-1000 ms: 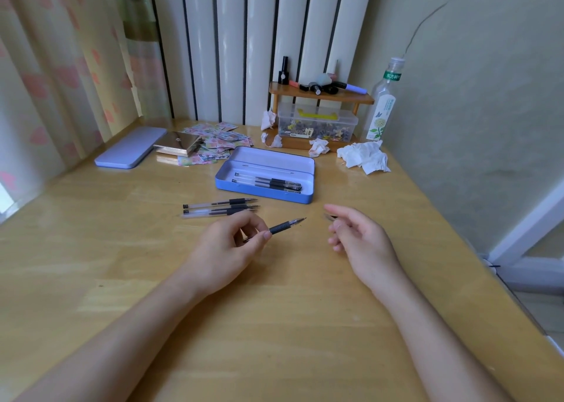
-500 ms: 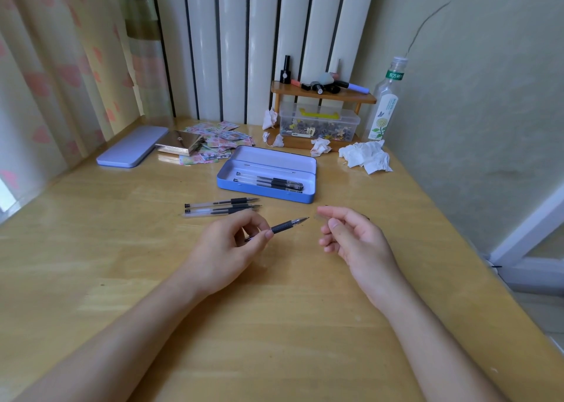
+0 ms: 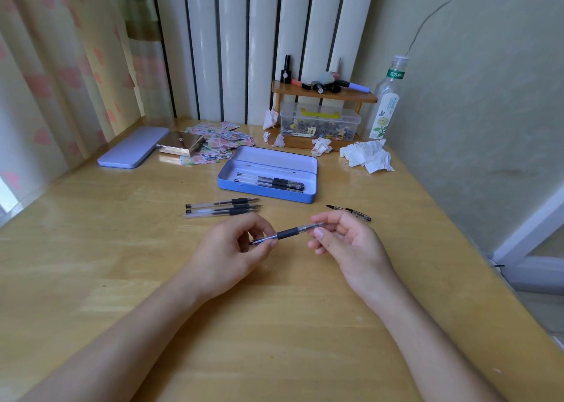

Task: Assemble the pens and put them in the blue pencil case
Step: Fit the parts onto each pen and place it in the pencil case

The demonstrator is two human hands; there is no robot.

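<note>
My left hand point(image 3: 232, 249) grips the rear of a clear pen with a black grip point(image 3: 287, 233), held just above the table. My right hand point(image 3: 348, 243) pinches a clear cap point(image 3: 311, 227) that sits over the pen's tip. The open blue pencil case point(image 3: 262, 191) lies beyond my hands with capped pens point(image 3: 271, 182) inside. Three uncapped pens point(image 3: 224, 207) lie side by side left of the case's front edge. Loose pen caps point(image 3: 351, 212) lie on the table behind my right hand.
The case's lid point(image 3: 132, 151) lies at the back left beside a gold box point(image 3: 180, 146) and scattered stickers. A small wooden shelf point(image 3: 323, 96) over a plastic box, crumpled tissues point(image 3: 366, 157) and a bottle point(image 3: 386, 102) stand at the back right. A wall runs along the right.
My right hand moved left from the caps to the pen's tip, and a clear cap now sits over that tip. My left hand kept hold of the pen.
</note>
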